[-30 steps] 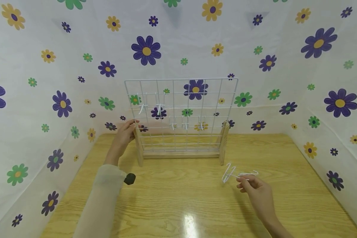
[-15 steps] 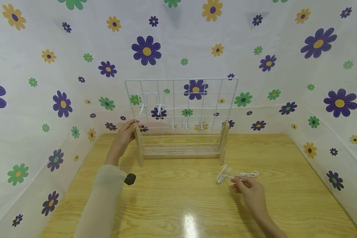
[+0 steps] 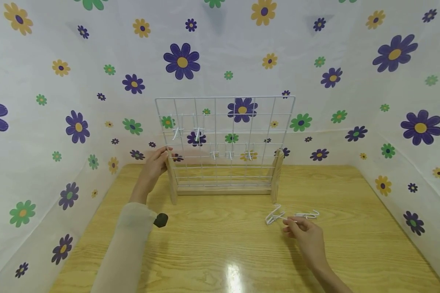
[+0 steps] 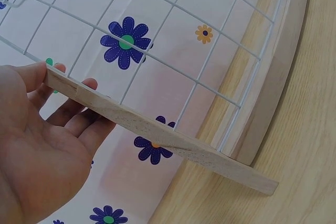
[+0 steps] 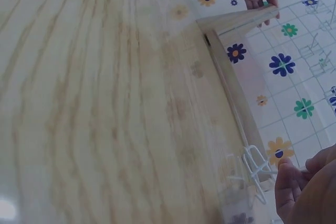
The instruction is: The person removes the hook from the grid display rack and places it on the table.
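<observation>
My left hand (image 3: 152,169) grips the top of the left wooden upright (image 3: 171,179) of a white wire grid rack. The left wrist view shows the thumb at the end of the wood (image 4: 152,129), with fingers curled behind it. In front of the rack's right foot, my right hand (image 3: 306,240) pinches the straight prong of a white wire hook (image 3: 273,215) between thumb and fingers. The hook's double-loop end points left, close over the table. Partly behind that hand, another white wire hook (image 3: 309,214) lies on the wood. Several similar hooks hang on the grid, including one (image 3: 198,133) at upper left.
The rack stands upright on a wooden table (image 3: 205,244), its base rail (image 3: 223,190) running between two wooden feet. Flower-printed white sheeting (image 3: 220,49) encloses the back and both sides. A dark object (image 3: 161,220) sits at the left sleeve's cuff.
My right hand has moved left and slightly down, carrying the pinched hook; its loop end now tilts lower. The left hand keeps its grip on the upright.
</observation>
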Demonstrator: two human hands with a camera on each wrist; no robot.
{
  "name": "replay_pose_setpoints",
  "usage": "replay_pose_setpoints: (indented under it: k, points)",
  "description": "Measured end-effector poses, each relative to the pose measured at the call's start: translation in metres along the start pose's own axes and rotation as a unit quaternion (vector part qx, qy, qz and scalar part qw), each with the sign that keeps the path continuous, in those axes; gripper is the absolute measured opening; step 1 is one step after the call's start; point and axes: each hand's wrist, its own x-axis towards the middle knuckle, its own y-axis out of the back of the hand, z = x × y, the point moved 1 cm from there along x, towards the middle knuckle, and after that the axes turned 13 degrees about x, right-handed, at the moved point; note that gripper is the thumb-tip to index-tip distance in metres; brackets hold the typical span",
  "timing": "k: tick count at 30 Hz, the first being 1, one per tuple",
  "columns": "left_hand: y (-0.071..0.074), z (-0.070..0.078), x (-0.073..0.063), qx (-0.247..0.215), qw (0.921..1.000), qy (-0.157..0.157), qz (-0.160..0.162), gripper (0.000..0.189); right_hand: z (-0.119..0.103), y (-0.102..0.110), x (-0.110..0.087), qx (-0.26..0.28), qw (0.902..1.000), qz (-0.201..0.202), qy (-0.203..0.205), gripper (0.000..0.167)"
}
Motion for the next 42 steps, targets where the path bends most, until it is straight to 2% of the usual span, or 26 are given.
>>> replay_pose_setpoints:
  k: [7, 15, 22, 29, 37, 42]
  points:
    - [0.0, -0.001, 0.0, 0.001, 1.0, -0.005, 0.001, 0.051, 0.0, 0.0, 0.0, -0.035, 0.9993, 0.004, 0.008, 0.022]
    - [0.0, 0.0, 0.0, -0.003, 1.0, -0.001, -0.001, 0.051, 0.0, -0.001, -0.004, -0.114, 0.9935, -0.01, -0.003, 0.021]
    - [0.0, 0.0, 0.001, 0.003, 1.0, 0.002, -0.001, 0.053, -0.004, -0.005, -0.012, -0.206, 0.978, -0.035, 0.007, 0.024]
    - [0.0, 0.0, -0.001, -0.005, 1.0, -0.002, 0.003, 0.052, -0.003, -0.007, -0.016, -0.233, 0.971, -0.047, 0.02, 0.022]
    - [0.0, 0.0, -0.002, -0.011, 0.9999, -0.007, 0.003, 0.053, -0.003, -0.014, -0.021, -0.309, 0.9466, -0.06, 0.069, 0.019]
    - [0.0, 0.0, -0.002, -0.007, 1.0, -0.002, 0.001, 0.053, -0.003, -0.015, -0.02, -0.343, 0.9334, -0.065, 0.082, 0.017]
